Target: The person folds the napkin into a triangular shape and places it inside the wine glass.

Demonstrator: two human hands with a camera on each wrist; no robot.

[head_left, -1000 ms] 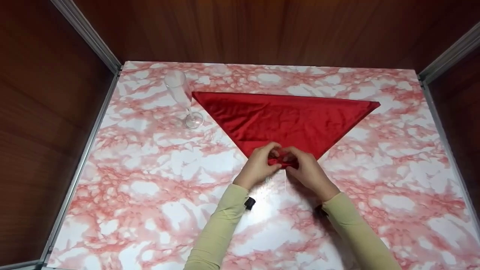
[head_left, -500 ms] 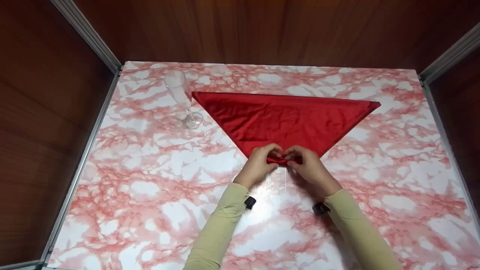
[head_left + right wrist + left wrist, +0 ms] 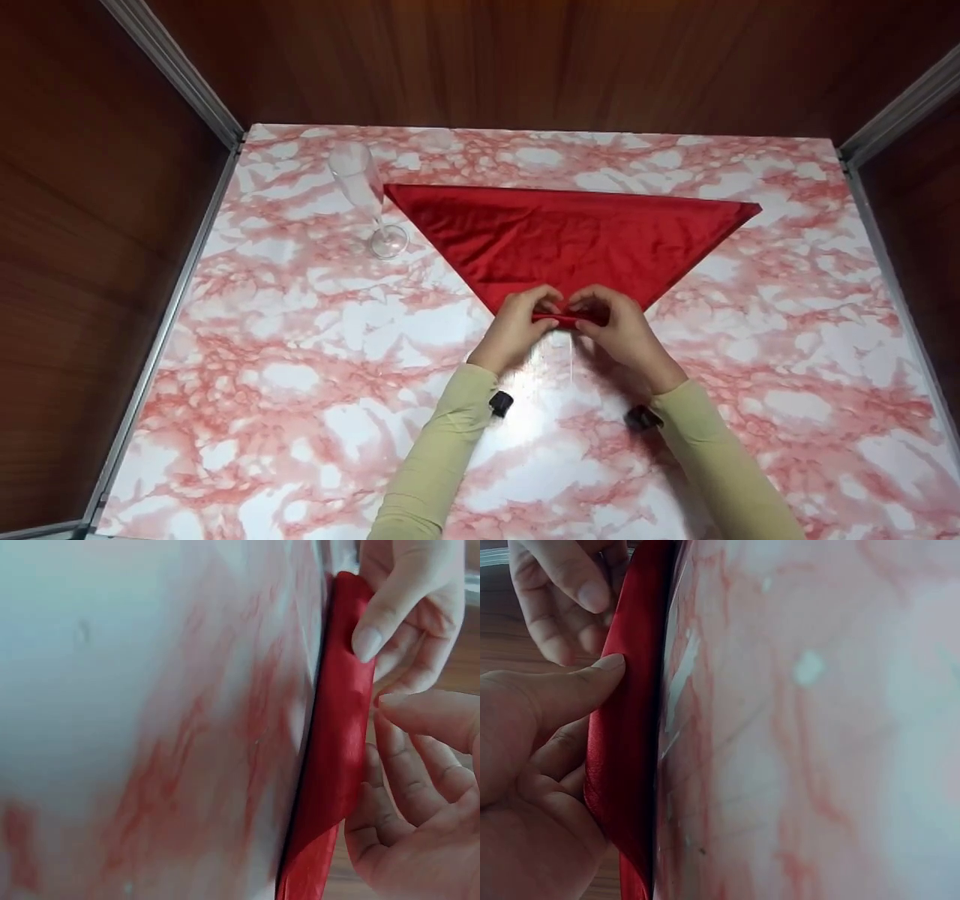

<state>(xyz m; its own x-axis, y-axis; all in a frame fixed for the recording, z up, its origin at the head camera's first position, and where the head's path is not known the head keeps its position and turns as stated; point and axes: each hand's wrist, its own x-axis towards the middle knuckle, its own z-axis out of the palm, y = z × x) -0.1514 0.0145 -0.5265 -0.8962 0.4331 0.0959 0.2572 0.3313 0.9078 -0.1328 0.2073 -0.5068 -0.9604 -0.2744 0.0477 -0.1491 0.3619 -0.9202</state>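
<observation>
A red satin napkin (image 3: 570, 240) lies on the table as a wide trapezoid, its long side at the back and its near edge rolled up. My left hand (image 3: 514, 322) grips the left part of the roll; its thumb (image 3: 604, 675) lies on the satin in the left wrist view. The right hand (image 3: 622, 330) is curled at the other end of the roll. In the right wrist view its fingers (image 3: 375, 817) touch the far side of the roll (image 3: 341, 712) and the thumb stays close beside it. Fingertips of both hands nearly meet over the middle.
A clear champagne flute (image 3: 360, 180) stands left of the napkin, close to its back left corner. The table (image 3: 300, 420) has a red and white marbled top. Dark wooden panels (image 3: 480, 67) enclose it at the back and sides.
The near edge has been rolled slightly further from the body and the roll looks straighter and tighter. The right hand has shifted a little right; the glass has stayed put.
</observation>
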